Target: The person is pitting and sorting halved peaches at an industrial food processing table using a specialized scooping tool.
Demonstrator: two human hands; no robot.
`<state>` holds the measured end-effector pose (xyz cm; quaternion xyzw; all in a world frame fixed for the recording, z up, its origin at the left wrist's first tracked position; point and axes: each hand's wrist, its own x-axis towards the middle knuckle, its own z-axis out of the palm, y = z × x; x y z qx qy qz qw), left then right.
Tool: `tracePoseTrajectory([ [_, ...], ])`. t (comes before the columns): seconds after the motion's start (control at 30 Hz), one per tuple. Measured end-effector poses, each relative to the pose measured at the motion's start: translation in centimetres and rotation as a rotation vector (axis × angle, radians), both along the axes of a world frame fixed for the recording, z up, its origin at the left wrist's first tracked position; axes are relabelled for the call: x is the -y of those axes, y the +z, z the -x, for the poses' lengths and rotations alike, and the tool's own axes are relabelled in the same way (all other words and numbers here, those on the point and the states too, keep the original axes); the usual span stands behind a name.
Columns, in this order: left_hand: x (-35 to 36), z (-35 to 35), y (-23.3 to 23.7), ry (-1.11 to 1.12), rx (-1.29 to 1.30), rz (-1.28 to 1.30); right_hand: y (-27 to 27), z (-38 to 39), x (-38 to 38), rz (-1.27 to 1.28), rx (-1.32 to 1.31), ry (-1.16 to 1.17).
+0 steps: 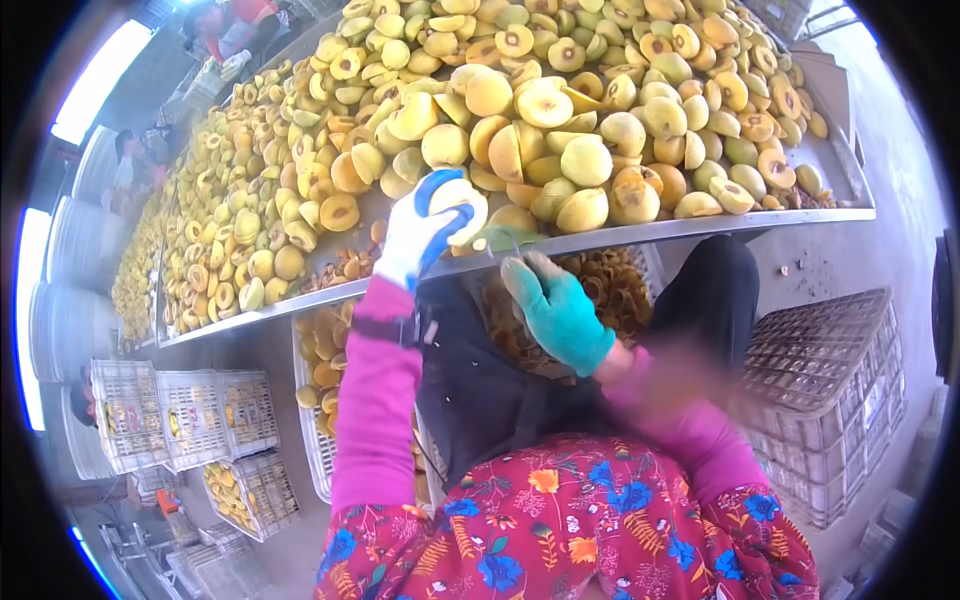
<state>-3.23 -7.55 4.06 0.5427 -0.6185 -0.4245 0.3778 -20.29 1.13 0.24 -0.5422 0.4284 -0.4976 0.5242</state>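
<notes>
My left hand [418, 228], in a white and blue glove, is closed around a pale yellow peach [462, 208] at the near edge of the metal table. To its right is my right hand [562, 318], in a teal glove, with its fingers bent together. A thin, blurred tool [497, 243] sticks out from those fingertips toward the peach; its exact kind cannot be made out. Behind both hands lies a large heap of halved yellow peaches [583, 160], many with brown pit hollows showing.
The metal table's raised rim [640, 233] runs across in front of me. Below it, a crate holds brownish scraps [605, 285], and another holds peaches [322, 360]. Stacked plastic crates [825, 400] stand at right, more crates [195, 415] at left. Another person [235, 35] works at far left.
</notes>
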Motion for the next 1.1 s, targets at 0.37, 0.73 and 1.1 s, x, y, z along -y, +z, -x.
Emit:
tracePoseTrajectory([
  [0.37,-5.7,1.4,-1.2,0.160,0.134,0.541,1.4,-1.3,0.7,0.168,-0.383,0.068],
  [0.73,-6.9,1.5,-1.1,0.254,-0.047,0.333,0.3,-4.2,-0.9,0.009,-0.007,0.050],
  [1.1,-6.4,1.7,-1.7,0.066,-0.062,0.346,3.6,-3.7,-2.4,-0.813,0.612,0.312],
])
